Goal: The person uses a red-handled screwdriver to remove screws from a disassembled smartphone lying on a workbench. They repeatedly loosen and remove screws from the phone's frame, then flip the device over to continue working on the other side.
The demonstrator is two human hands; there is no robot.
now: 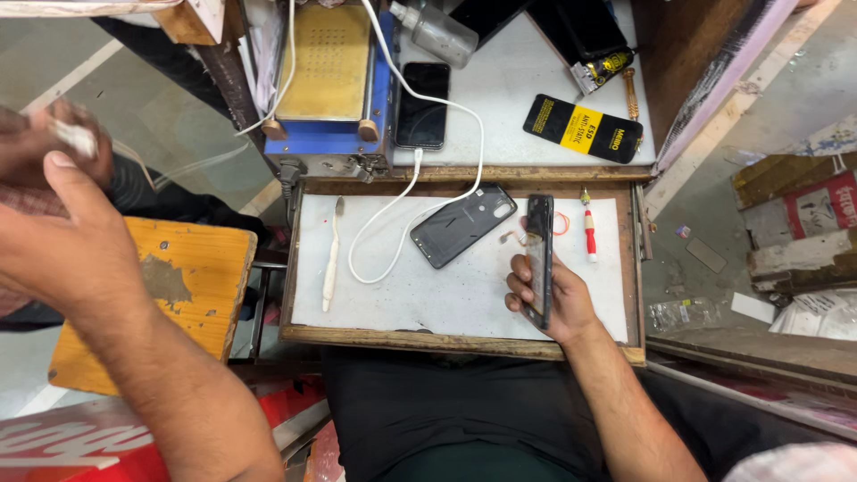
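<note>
I see a tray [303, 268] pulled out in front of me, with a toothbrush [331, 254] at its left, a cable [384, 223] and phone back [462, 225] in the middle, and a screwdriver [589, 234] at the right. My right hand [549, 299] holds a phone [538, 259] on edge over the tray, between the phone back and the screwdriver. Behind the tray, a heating plate [328, 71] sits left of another phone [423, 105] on the bench [518, 89]; my left hand [62, 241] is well off to the left, above a stool [192, 286].

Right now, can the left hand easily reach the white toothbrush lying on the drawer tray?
Probably yes. The left hand is raised out to the left, above the orange stool, and nothing lies between it and the white toothbrush, which rests alone at the tray's left side.
</note>
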